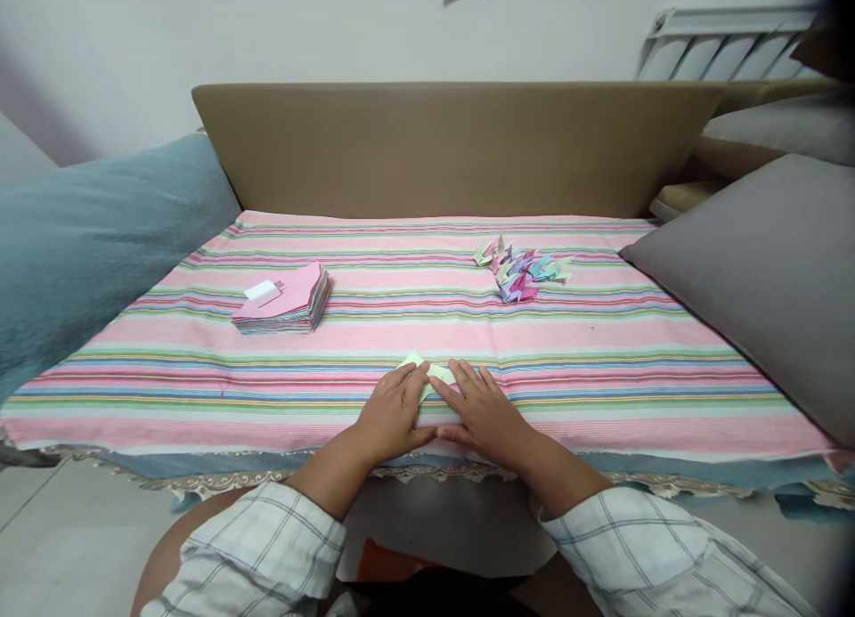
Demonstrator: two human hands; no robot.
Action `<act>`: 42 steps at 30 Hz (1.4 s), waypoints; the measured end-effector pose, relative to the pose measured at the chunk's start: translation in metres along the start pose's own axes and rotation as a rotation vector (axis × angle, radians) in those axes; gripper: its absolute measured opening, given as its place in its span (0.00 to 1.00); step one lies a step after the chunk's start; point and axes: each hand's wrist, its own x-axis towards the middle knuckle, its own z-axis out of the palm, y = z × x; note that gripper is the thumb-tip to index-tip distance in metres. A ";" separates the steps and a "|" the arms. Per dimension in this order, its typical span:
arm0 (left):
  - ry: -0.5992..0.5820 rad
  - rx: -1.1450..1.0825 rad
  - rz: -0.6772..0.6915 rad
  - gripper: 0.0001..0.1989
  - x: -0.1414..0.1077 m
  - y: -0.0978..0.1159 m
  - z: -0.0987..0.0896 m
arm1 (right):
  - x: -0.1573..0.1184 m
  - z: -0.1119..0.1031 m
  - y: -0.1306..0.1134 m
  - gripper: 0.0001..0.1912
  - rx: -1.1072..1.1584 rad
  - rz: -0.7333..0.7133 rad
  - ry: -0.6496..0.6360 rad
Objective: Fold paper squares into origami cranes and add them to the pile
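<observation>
A pale green piece of folded paper [441, 373] lies on the striped cloth [394, 332] near the front edge of the seat. My left hand [395, 408] rests flat over the paper's left part, fingers stretched out. From the other side my right hand [482, 412] lies on its right part, fingers spread forward. The thumbs of both hands come close together below the paper. Much of the paper is hidden under the fingers, so its full shape does not show.
To the left stands a stack of coloured paper [284, 307] with a small white object [262, 292] on top. Several folded paper cranes [521, 270] sit in a cluster at the back right. A grey cushion [761, 270] borders the right, a blue-covered armrest [120, 243] the left.
</observation>
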 end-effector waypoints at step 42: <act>-0.108 -0.168 0.000 0.14 0.007 -0.012 -0.028 | -0.001 -0.001 0.009 0.28 0.078 -0.178 0.034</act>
